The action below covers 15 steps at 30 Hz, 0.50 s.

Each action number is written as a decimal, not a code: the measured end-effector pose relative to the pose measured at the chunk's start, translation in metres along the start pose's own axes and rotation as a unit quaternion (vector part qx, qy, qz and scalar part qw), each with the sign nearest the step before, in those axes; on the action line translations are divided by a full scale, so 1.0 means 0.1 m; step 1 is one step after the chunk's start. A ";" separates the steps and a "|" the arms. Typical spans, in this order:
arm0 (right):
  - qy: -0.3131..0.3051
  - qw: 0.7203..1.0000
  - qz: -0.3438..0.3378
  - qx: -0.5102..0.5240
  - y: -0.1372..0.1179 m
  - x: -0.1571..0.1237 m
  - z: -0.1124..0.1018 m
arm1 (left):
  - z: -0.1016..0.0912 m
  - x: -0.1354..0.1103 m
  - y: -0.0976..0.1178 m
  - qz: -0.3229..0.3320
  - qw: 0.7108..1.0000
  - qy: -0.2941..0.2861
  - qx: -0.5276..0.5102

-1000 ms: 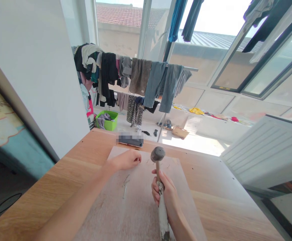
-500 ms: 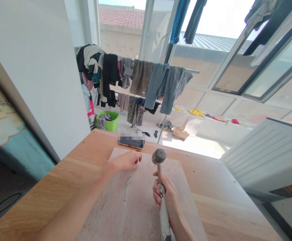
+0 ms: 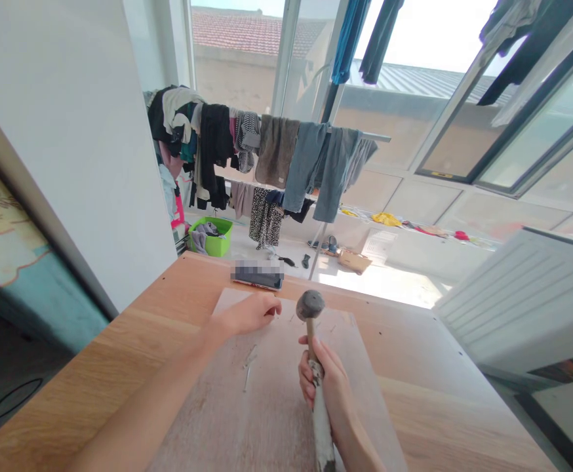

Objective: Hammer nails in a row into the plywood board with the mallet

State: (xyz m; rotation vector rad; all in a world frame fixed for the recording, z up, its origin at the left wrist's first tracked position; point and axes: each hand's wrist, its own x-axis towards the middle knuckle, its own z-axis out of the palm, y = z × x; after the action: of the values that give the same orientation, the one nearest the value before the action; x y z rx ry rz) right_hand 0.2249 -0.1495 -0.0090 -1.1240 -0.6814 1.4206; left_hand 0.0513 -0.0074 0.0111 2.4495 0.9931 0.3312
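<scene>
My right hand [image 3: 326, 377] is wrapped around the pale, worn handle of a mallet [image 3: 311, 305], its dark grey head raised upright above the board. The pale wooden board [image 3: 276, 419] lies flat in front of me. At the board's far left part, my left hand [image 3: 253, 313] has its fingers curled together close to the surface; whatever is in the fingertips cannot be made out. Several thin nails [image 3: 333, 328] show near the board's far edge, to the right of the left hand. Loose nails [image 3: 247, 379] lie on the board nearer to me, below that hand.
Under the board is a wooden table [image 3: 429, 400] with small dark holes along its edges. A dark box-like object [image 3: 257, 278], partly blurred, rests at the far edge. Beyond are a laundry rack [image 3: 375, 137] and a green basket [image 3: 220, 246]. A white panel [image 3: 537, 295] stands at right.
My left hand has shifted very slightly to the right and its fingers have turned a little. The mallet in my right hand has barely moved.
</scene>
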 end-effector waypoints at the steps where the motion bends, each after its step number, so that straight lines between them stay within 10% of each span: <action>1: 0.001 1.000 0.000 0.001 0.00 0.00 0.00 | 0.01 0.01 0.00 0.003 1.000 0.008 -0.004; 15: 0.007 1.000 -0.001 0.015 0.02 0.01 0.00 | 0.05 -0.02 -0.02 0.011 1.000 0.027 -0.003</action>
State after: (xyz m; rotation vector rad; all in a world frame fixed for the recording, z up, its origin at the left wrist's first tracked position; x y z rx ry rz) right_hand 0.2246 -0.1489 -0.0107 -1.1078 -0.6490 1.4159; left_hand 0.0503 -0.0089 0.0057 2.4594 0.9869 0.4097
